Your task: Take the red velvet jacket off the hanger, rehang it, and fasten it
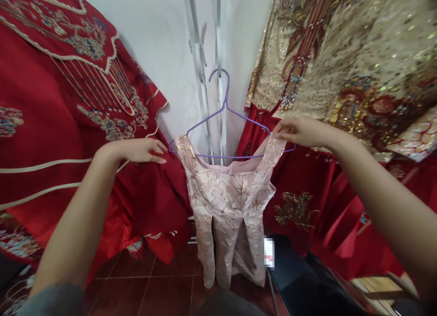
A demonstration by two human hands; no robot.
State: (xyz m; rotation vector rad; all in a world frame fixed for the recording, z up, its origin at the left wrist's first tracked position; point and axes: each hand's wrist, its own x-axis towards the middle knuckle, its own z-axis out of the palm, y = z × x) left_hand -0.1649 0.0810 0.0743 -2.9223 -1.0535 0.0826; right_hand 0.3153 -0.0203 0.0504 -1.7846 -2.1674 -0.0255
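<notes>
A pale pink dress (pixel 228 193) with a floral brocade pattern and wide shoulder straps hangs on a purple hanger (pixel 226 90). The hanger's hook overlaps a pale metal upright (pixel 220 43); I cannot tell whether it is hooked there. My right hand (pixel 298 130) pinches the dress's right strap near the hanger's end. Beside the hanger's left end, my left hand (pixel 141 150) has its fingers stretched out, just short of the left strap, and holds nothing.
Red embroidered garments (pixel 78 79) with beaded fringe hang at left. A gold sequined garment (pixel 324 65) and red skirts (pixel 300 179) hang at right. Below are a dark red tiled floor (pixel 167 293), a black surface (pixel 300 279) and a blurred white tag (pixel 269 252).
</notes>
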